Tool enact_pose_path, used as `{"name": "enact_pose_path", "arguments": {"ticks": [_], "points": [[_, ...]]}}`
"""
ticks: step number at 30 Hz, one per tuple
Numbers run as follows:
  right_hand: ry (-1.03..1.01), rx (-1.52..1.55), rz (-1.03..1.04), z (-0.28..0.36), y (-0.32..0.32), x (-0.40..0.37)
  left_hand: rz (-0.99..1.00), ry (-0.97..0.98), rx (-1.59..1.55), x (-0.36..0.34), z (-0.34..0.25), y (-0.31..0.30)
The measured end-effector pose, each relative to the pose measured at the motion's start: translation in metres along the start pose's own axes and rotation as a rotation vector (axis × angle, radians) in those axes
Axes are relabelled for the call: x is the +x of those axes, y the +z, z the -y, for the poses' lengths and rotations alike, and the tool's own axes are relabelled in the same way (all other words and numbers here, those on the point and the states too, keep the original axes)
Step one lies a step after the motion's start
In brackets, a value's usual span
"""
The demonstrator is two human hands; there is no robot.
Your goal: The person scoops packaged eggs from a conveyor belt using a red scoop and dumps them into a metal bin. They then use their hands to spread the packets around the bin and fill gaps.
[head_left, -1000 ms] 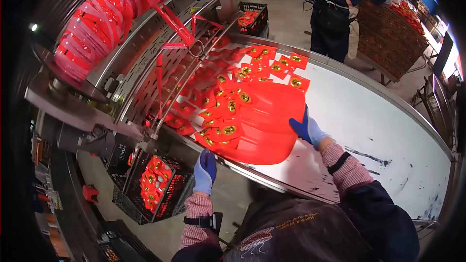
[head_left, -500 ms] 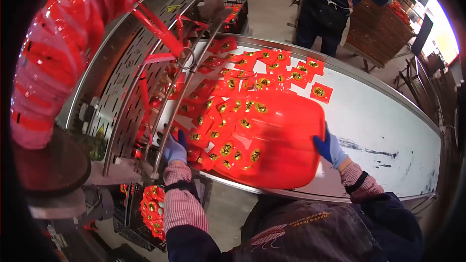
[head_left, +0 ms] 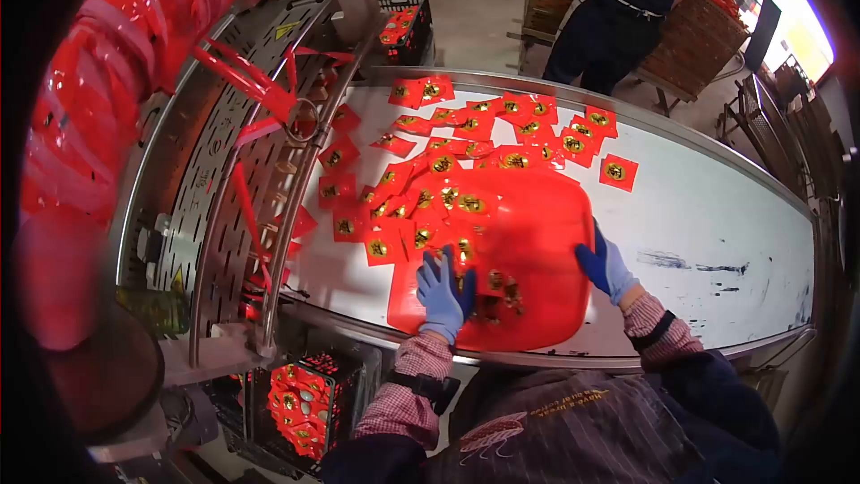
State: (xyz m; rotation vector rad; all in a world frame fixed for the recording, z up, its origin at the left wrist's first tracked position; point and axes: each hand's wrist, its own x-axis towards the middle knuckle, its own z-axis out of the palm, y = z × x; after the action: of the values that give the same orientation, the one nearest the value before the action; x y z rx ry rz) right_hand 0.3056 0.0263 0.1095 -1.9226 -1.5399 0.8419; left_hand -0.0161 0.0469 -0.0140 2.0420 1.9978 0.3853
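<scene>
A large red plastic basin [head_left: 546, 242] lies on the white-topped table, with small red packets bearing gold and black emblems at its left side. My right hand [head_left: 609, 264], in a blue-and-white glove, grips the basin's right rim, thumb on the near side. Gloved too, my left hand [head_left: 439, 298] rests over the packets at the basin's lower left, fingers spread. Some packets inside the basin are blurred near this hand's thumb. Beyond the basin, many loose red packets [head_left: 515, 160] lie scattered across the table.
On the left stands a slotted metal machine frame [head_left: 202, 152] with rails and red straps. A red-wrapped tube [head_left: 116, 81] hangs close by. Below the table is a black crate [head_left: 336, 403] of packets; another crate [head_left: 425, 27] stands behind. A person [head_left: 618, 18] stands across the table.
My left hand has moved right from beside the metal rail onto the packets at the basin. Packets near the rail have shifted toward the basin. My right hand stays on the rim.
</scene>
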Motion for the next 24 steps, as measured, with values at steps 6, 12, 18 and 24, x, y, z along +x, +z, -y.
{"name": "enact_pose_path", "arguments": {"ticks": [6, 12, 18, 24], "points": [[0.161, 0.086, -0.091, -0.014, 0.011, -0.042, -0.389, -0.071, -0.263, 0.125, 0.099, -0.062], [0.130, -0.020, -0.102, -0.024, 0.032, -0.030, -0.285, 0.047, -0.453, 0.262, 0.209, 0.000], [0.157, 0.032, -0.085, -0.016, 0.045, 0.004, 0.027, 0.430, -0.629, 0.227, 0.081, 0.042], [0.181, 0.368, -0.008, -0.065, 0.051, 0.004, 0.015, 0.486, -0.489, 0.190, 0.049, -0.004]]}}
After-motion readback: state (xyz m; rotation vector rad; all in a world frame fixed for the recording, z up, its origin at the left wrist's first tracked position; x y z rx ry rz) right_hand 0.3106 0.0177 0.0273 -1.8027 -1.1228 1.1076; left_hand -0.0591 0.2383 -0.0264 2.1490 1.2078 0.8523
